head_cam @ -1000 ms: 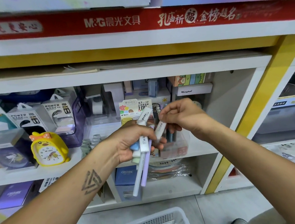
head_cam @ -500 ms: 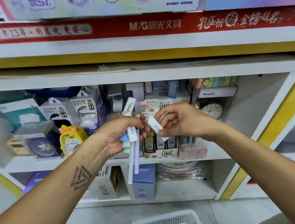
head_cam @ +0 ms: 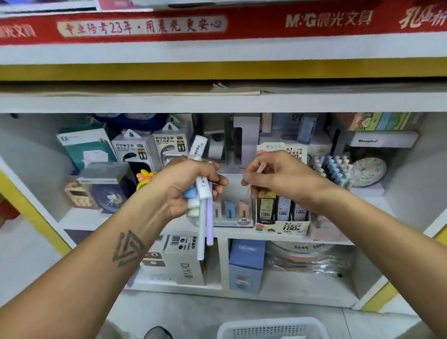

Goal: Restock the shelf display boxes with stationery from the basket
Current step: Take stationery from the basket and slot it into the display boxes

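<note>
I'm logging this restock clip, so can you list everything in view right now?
Pens: a few, white and lilac, in left hand.
Small pack: one, pale, pinched in right hand.
Lead display box: one, cream, middle shelf.
Power bank boxes: two, white, shelf back.
Clock: one, pale round, right.
Basket: one, white, on floor.
Red banner: one, above.
Left hand: gripping.
Right hand: pinching.

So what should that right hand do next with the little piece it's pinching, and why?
Probably lower the small pale piece in the right hand into one of the display boxes just below it. The left hand holds a bundle of pens, so more remains to be placed.
</note>
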A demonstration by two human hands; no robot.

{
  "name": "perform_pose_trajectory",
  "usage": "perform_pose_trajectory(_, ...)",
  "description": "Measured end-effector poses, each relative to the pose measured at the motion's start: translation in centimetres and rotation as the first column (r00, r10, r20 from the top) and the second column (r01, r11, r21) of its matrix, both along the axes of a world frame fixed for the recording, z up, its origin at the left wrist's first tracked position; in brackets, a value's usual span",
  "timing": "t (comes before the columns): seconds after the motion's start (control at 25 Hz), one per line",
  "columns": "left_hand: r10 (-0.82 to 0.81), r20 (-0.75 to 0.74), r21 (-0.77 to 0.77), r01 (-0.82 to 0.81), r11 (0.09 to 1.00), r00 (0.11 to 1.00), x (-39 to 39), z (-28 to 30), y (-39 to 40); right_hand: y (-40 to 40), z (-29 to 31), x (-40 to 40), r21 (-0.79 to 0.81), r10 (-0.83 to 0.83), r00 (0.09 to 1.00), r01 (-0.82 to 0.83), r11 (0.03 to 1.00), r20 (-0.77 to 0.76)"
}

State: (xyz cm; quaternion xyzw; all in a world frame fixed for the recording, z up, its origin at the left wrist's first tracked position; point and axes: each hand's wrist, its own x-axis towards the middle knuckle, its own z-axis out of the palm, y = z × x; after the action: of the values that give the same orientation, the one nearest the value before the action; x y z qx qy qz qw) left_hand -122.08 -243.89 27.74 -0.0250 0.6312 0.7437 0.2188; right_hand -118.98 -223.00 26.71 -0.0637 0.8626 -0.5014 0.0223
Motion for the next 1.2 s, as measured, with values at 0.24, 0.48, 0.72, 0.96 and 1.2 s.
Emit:
perform_pose_trajectory(0.24, 0.045, 0.039, -0.046, -0.043, 0.998, 0.998, -0.8, -1.0, -2.9, -1.7, -1.2, -2.0, 0.299, 0.089, 0.991, -0.056, 0.953, -0.099)
perform_pose_trajectory(0.48, 0.096, 0.054, -0.075, -0.092, 0.993, 0.994, -1.0, -2.7, -5.3, -3.4, -2.4, -5.3, 0.341, -0.021, 0.959, 0.121, 0.932, -0.282)
perform_pose_trajectory(0.72, 0.064, 0.071, -0.088, -0.057, 0.995, 0.995, -1.1, -3.8, -6.2, -4.2, -3.8, -7.7, 0.516, 0.007, 0.932, 0.194, 0.834, -0.362)
perform_pose_trajectory(0.96, 0.034, 0.085, -0.078, -0.027, 0.997, 0.996, -0.8, -4.0, -6.2, -5.5, -4.8, -8.3, 0.633, 0.068, 0.965, 0.113, 0.766, -0.254)
perform_pose_trajectory(1.2, -0.014, 0.106, -0.049, 0.020, 0.999, 0.994, -0.5, -3.6, -5.6, -6.1, -4.4, -7.4, 0.733, 0.123, 0.975, 0.052, 0.678, -0.183)
